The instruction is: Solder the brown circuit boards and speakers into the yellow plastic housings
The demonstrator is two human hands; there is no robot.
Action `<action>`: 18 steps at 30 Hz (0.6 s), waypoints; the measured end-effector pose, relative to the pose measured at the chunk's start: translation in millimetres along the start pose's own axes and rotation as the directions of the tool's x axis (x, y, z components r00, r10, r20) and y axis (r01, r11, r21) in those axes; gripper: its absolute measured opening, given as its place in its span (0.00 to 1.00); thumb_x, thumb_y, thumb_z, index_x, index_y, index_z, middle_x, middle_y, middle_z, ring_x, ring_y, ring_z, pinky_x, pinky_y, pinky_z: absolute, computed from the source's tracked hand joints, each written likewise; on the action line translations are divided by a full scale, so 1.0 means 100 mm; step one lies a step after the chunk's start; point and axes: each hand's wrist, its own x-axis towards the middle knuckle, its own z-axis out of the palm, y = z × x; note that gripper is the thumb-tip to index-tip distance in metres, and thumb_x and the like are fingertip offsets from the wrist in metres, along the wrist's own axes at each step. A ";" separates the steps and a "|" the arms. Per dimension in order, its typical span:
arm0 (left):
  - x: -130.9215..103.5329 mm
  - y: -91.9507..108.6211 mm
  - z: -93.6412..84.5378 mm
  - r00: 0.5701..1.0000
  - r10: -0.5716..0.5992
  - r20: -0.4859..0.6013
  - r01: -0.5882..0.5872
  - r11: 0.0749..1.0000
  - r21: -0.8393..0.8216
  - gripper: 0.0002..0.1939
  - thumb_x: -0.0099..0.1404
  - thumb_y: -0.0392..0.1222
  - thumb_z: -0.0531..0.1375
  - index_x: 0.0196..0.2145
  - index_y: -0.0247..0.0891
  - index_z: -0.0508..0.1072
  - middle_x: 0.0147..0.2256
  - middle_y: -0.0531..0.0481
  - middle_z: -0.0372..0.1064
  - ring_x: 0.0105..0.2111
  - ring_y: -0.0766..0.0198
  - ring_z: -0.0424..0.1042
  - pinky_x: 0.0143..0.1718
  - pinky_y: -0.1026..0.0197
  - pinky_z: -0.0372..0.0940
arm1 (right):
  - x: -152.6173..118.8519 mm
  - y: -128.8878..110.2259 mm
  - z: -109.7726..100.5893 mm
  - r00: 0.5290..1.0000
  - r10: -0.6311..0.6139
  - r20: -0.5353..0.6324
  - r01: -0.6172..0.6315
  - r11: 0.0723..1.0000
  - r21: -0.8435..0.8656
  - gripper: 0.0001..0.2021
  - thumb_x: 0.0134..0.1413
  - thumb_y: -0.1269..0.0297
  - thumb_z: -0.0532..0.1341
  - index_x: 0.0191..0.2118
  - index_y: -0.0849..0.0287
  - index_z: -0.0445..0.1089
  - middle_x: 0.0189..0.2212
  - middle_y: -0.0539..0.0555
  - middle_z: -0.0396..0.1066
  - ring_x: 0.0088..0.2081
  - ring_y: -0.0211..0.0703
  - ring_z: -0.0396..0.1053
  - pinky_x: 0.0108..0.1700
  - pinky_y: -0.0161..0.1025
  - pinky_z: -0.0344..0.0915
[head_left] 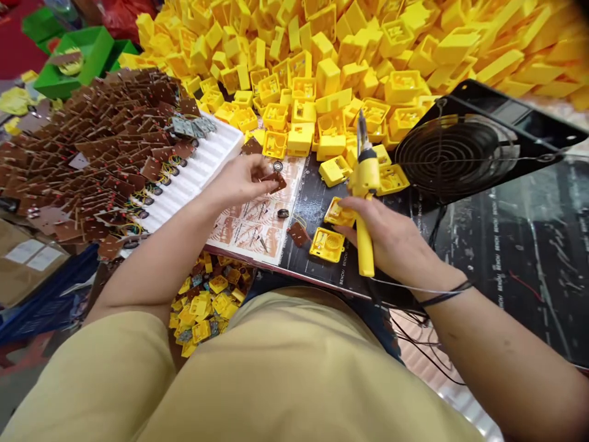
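Observation:
My left hand (243,179) pinches a small brown circuit board (275,182) above the patterned paper; a round speaker (277,166) is just beyond the fingertips. In my right hand (391,233) is a yellow soldering iron (367,178), its metal tip pointing up and away. Beside that hand, a yellow case (339,212) lies at my fingertips, partly hidden by them. Another open yellow case (327,244) rests nearer the table edge. Between the hands, a second brown board (299,234) lies near a small black round part (283,213).
Yellow cases (322,73) are heaped across the back. At left, many brown boards (92,147) are piled by a white corrugated sheet (193,166). A black fan (451,153) stands at right. Below the edge is a pile of yellow parts (207,301).

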 end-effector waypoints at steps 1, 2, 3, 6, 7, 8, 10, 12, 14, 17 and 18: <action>-0.03 0.03 0.00 0.998 0.048 -0.035 -0.053 0.987 -0.154 0.10 0.59 0.42 0.65 0.37 0.36 0.73 0.32 0.49 0.73 0.33 0.63 0.75 0.36 0.60 0.70 | -0.02 -0.03 0.01 1.000 -0.003 0.016 0.003 1.000 0.001 0.14 0.68 0.60 0.57 0.55 0.58 0.61 0.42 0.57 0.73 0.38 0.46 0.76 0.34 0.38 0.72; -0.08 0.07 0.01 0.992 0.095 -0.087 -0.116 0.954 -0.277 0.11 0.61 0.42 0.65 0.41 0.36 0.73 0.33 0.50 0.73 0.34 0.63 0.75 0.36 0.60 0.71 | -0.06 -0.07 0.01 1.000 0.003 0.024 -0.002 1.000 -0.002 0.14 0.68 0.60 0.57 0.55 0.59 0.61 0.41 0.57 0.73 0.37 0.46 0.76 0.33 0.38 0.71; -0.15 0.11 0.03 0.979 0.142 -0.146 -0.186 0.913 -0.363 0.12 0.62 0.42 0.63 0.43 0.37 0.73 0.36 0.50 0.74 0.35 0.64 0.76 0.37 0.60 0.72 | -0.10 -0.11 0.00 1.000 0.010 0.025 -0.010 1.000 -0.008 0.15 0.67 0.60 0.58 0.55 0.60 0.61 0.40 0.57 0.73 0.36 0.47 0.76 0.32 0.38 0.71; -0.41 0.15 0.17 0.916 0.307 -0.257 -0.396 0.790 -0.469 0.10 0.65 0.38 0.61 0.45 0.40 0.74 0.41 0.50 0.76 0.39 0.64 0.77 0.41 0.60 0.74 | -0.24 -0.25 -0.04 0.999 0.038 0.003 -0.038 0.999 -0.014 0.16 0.65 0.62 0.61 0.54 0.60 0.62 0.39 0.58 0.73 0.35 0.48 0.75 0.32 0.40 0.71; -0.50 0.13 0.24 0.893 0.373 -0.252 -0.450 0.761 -0.467 0.09 0.65 0.36 0.60 0.43 0.40 0.74 0.41 0.49 0.77 0.40 0.64 0.78 0.42 0.60 0.74 | -0.28 -0.28 -0.06 0.999 0.049 -0.007 -0.049 0.999 -0.008 0.16 0.65 0.62 0.61 0.54 0.60 0.62 0.39 0.58 0.74 0.35 0.48 0.75 0.34 0.41 0.71; -0.60 0.09 0.30 0.866 0.449 -0.220 -0.499 0.751 -0.432 0.09 0.65 0.33 0.59 0.42 0.39 0.74 0.42 0.48 0.78 0.41 0.64 0.78 0.43 0.60 0.74 | -0.31 -0.31 -0.07 0.998 0.061 -0.017 -0.061 0.998 0.003 0.16 0.64 0.61 0.62 0.54 0.60 0.62 0.39 0.58 0.74 0.36 0.48 0.75 0.35 0.42 0.72; -0.76 0.00 0.38 0.798 0.595 -0.100 -0.598 0.757 -0.263 0.12 0.65 0.29 0.56 0.42 0.39 0.75 0.45 0.46 0.79 0.47 0.61 0.78 0.50 0.56 0.73 | -0.38 -0.34 -0.09 0.996 0.086 -0.039 -0.084 0.996 0.039 0.18 0.63 0.60 0.63 0.55 0.60 0.62 0.38 0.57 0.74 0.38 0.49 0.75 0.41 0.45 0.74; -0.87 -0.07 0.38 0.741 0.672 0.004 -0.670 0.739 -0.069 0.16 0.64 0.27 0.54 0.43 0.40 0.76 0.48 0.45 0.78 0.53 0.58 0.76 0.56 0.51 0.69 | -0.44 -0.35 -0.13 0.992 0.113 -0.065 -0.107 0.991 0.080 0.21 0.61 0.60 0.65 0.56 0.59 0.62 0.40 0.58 0.74 0.43 0.51 0.76 0.47 0.48 0.74; -0.90 -0.05 0.33 0.757 0.653 -0.003 -0.653 0.757 0.020 0.17 0.64 0.28 0.54 0.46 0.40 0.76 0.48 0.46 0.78 0.52 0.59 0.76 0.56 0.52 0.69 | -0.49 -0.35 -0.18 0.981 0.148 -0.127 -0.132 0.983 0.132 0.22 0.58 0.65 0.68 0.55 0.58 0.63 0.44 0.59 0.75 0.46 0.51 0.76 0.49 0.48 0.74; -0.81 0.11 0.23 0.855 0.513 -0.072 -0.511 0.858 0.053 0.12 0.67 0.35 0.57 0.45 0.37 0.77 0.43 0.45 0.79 0.45 0.61 0.77 0.49 0.57 0.70 | -0.54 -0.38 -0.27 0.950 0.181 -0.253 -0.139 0.975 0.173 0.21 0.52 0.73 0.71 0.50 0.55 0.68 0.42 0.55 0.78 0.42 0.47 0.78 0.42 0.42 0.75; -0.76 0.18 0.21 0.870 0.489 -0.059 -0.485 0.871 0.071 0.11 0.68 0.39 0.58 0.44 0.37 0.77 0.42 0.45 0.78 0.44 0.61 0.76 0.49 0.57 0.69 | -0.54 -0.39 -0.31 0.943 0.171 -0.284 -0.128 0.978 0.163 0.20 0.51 0.74 0.72 0.48 0.55 0.69 0.39 0.52 0.78 0.38 0.45 0.78 0.39 0.40 0.75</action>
